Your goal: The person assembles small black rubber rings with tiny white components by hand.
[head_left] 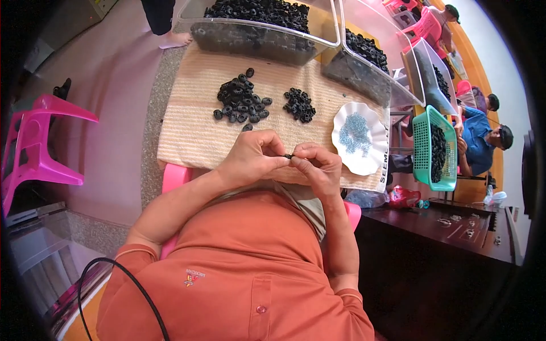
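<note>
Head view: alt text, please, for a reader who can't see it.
The left hand and right hand pinch a small black part between them near the front edge of a striped cloth. On the cloth are two piles of black parts and, to their right, a white scalloped dish of pale blue pieces; clear bins of black parts stand beyond.

Clear bins (310, 55) of black parts (259, 12) and seated co-workers (478, 139) suggest a small workshop.

The black pieces (242, 103) look like smooth, faintly shiny plastic. Beneath them is rough, matt cloth (187, 128). The far bins (301, 54) are glossy, clear plastic.
</note>
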`<state>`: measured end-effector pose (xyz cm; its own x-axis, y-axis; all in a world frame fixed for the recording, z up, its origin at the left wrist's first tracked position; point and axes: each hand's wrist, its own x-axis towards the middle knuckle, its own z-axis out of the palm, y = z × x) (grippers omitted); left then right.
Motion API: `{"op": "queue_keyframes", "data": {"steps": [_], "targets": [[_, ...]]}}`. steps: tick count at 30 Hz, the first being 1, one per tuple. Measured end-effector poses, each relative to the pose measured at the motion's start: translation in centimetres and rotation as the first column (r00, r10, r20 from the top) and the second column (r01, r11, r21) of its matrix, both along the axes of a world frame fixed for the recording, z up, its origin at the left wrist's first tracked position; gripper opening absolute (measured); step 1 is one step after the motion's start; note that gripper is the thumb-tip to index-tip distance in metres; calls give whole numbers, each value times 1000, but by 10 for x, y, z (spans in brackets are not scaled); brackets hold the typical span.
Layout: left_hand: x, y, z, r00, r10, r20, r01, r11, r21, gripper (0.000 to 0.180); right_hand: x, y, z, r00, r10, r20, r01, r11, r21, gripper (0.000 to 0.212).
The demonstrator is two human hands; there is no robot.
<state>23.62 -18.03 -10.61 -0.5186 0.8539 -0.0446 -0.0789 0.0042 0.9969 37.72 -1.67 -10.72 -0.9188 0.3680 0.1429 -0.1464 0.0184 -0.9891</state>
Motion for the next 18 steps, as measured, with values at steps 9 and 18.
{"op": "queue_keyframes", "data": {"steps": [9, 18], "targets": [[-3, 1, -6, 995, 35, -93, -38, 999, -31, 14, -2, -10, 1, 992, -124, 4, 118, 954, 275, 17], [-5, 1, -6, 999, -16, 49, 13, 999, 49, 14, 5, -6, 4, 999, -46, 8, 45, 990, 132, 12]]}}
